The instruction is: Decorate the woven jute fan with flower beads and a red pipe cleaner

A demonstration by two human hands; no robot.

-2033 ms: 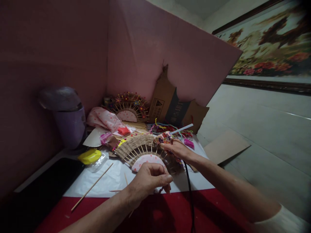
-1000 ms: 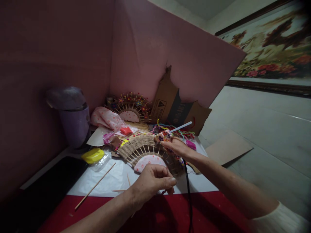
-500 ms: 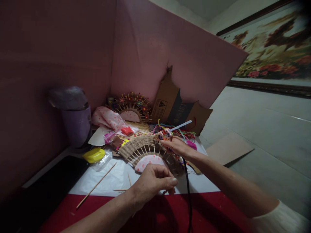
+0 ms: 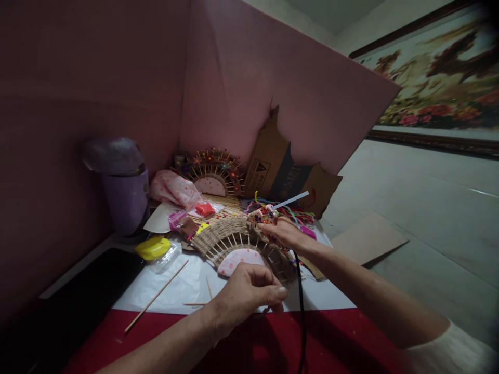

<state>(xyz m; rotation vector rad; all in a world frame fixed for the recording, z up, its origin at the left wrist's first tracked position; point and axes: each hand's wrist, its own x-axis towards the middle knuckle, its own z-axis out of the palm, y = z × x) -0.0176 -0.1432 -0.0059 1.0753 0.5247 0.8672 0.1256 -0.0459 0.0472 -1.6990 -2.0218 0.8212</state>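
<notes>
In my right hand (image 4: pixel 286 234) is a hot glue gun (image 4: pixel 261 215) with a floral-patterned body. A pale glue stick (image 4: pixel 291 200) pokes out of its back, and a black cord (image 4: pixel 301 306) hangs down from it. The gun is above the right part of a woven fan-shaped piece (image 4: pixel 218 238), which has wooden ribs and a dotted pink half-round centre (image 4: pixel 239 259). Nearer to me, my left hand (image 4: pixel 251 291) is closed in a pinch at the fan's lower edge. A small dark bit shows under its fingers, too unclear to name.
A second decorated fan (image 4: pixel 212 166) stands at the back beside torn cardboard (image 4: pixel 265 156). Leftward are a purple bin (image 4: pixel 125 202), a yellow clay packet (image 4: pixel 154 248) and a dark flat panel (image 4: pixel 105 280). Loose sticks (image 4: pixel 156 296) lie on white paper; coloured yarn (image 4: pixel 290 212) is behind the gun.
The whole view has shifted slightly. Both hands, the glue gun and the fan keep nearly the same places relative to each other.
</notes>
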